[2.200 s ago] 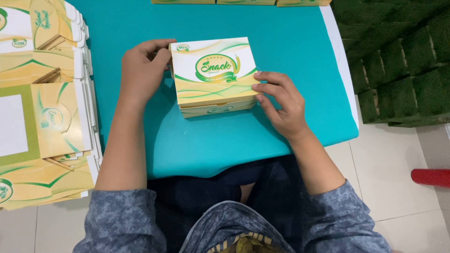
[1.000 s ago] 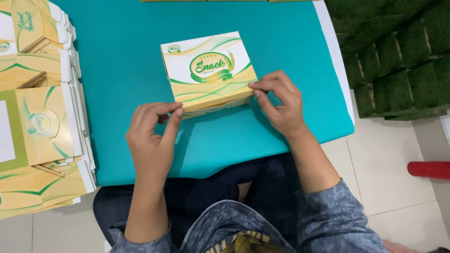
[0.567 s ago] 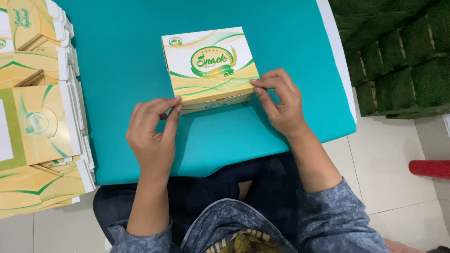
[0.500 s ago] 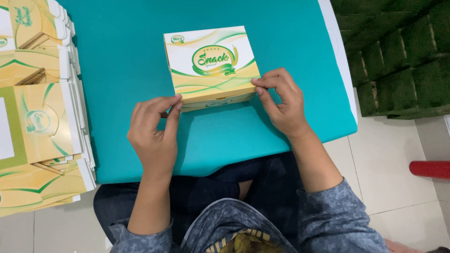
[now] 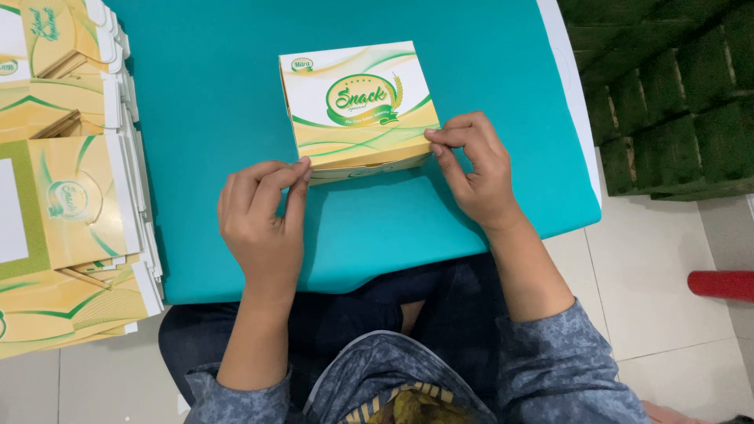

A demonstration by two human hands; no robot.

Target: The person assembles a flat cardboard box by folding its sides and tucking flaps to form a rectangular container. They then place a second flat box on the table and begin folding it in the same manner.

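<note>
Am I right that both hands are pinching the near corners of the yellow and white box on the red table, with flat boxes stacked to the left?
Not quite: the table is teal, not red, as the head view shows. The left hand and right hand do pinch the near corners of the yellow and white box, and flat boxes are stacked to the left.

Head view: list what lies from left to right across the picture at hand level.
Stack of flat cartons → left hand → snack box → right hand → table edge → green crates → red thing on the floor.
</note>
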